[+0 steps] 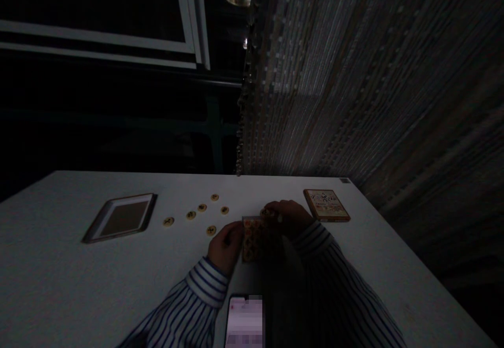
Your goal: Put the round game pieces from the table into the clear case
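A small box (252, 260) filled with round Chinese chess pieces (252, 232) lies on the table in front of me; its right part is in dark shadow. My left hand (226, 245) is closed at the box's left edge, fingertips gripping its side. Over the box's far right corner, my right hand (289, 215) pinches a round chess piece (266, 213) between thumb and fingers. To the left of the box, several loose chess pieces (202, 208) are scattered on the tabletop, the closest one (211, 230) just beyond my left hand.
On the white table (66, 280), an open tray-like lid (122, 219) lies at the left and a flat box with a printed cover (326, 204) at the right. A lit phone (244, 322) is at the near edge. A bead-string curtain (315, 75) hangs behind the table. The room is dim.
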Motion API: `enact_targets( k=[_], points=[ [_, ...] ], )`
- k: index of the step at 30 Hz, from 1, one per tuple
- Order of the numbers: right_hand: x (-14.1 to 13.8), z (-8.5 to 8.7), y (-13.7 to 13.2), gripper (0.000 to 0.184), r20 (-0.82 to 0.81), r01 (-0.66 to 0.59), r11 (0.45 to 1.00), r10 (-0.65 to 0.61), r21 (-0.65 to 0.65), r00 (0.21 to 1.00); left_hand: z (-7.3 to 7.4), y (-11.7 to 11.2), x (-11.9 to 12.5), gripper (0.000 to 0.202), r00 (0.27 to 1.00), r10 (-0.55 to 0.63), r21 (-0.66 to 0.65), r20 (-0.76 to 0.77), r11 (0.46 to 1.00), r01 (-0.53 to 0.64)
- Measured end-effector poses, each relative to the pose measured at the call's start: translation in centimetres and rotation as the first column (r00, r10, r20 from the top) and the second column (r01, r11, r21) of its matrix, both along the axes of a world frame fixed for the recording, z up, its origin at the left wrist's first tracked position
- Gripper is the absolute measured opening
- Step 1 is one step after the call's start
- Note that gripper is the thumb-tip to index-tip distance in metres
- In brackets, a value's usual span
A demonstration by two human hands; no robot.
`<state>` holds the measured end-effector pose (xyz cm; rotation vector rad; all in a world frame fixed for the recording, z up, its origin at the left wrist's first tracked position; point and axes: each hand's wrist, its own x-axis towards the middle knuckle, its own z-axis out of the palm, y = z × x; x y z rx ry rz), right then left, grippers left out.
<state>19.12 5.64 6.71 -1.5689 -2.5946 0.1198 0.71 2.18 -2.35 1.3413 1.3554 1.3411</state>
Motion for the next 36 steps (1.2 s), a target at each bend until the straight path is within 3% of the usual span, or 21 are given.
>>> enact_targets(
  k=[9,17,20,26,36],
  points=[
    [0.0,-1.0,0.7,0.028,0.16,-0.024,0.99,0.047,-0.141,0.986,-0.5,0.1,-0.1,0.029,0.996,0.0,0.007,-0.086,1.0,0.001],
    [-0.5,-2.7,1.0,0.035,0.255,0.012,0.991,0.022,-0.134,0.967,-0.7,0.2,-0.2,0.029,0.992,-0.009,-0.009,-0.125,1.0,0.008],
    [-0.4,-2.6,1.0,0.034,0.261,0.003,0.987,0.04,-0.162,0.964,-1.0,0.2,-0.1,0.029,0.994,0.022,0.007,-0.11,1.0,-0.021],
    [-0.4,-2.1,0.8,0.032,0.242,-0.015,0.985,0.057,-0.169,0.969,-1.4,0.3,-0.3,0.031,0.991,-0.049,-0.027,-0.128,0.999,0.046],
    [-0.3,-2.0,0.9,0.032,0.249,0.003,0.982,0.045,-0.19,0.967,-0.2,0.1,-0.5,0.029,0.988,-0.042,-0.054,-0.149,0.998,0.034]
  ],
)
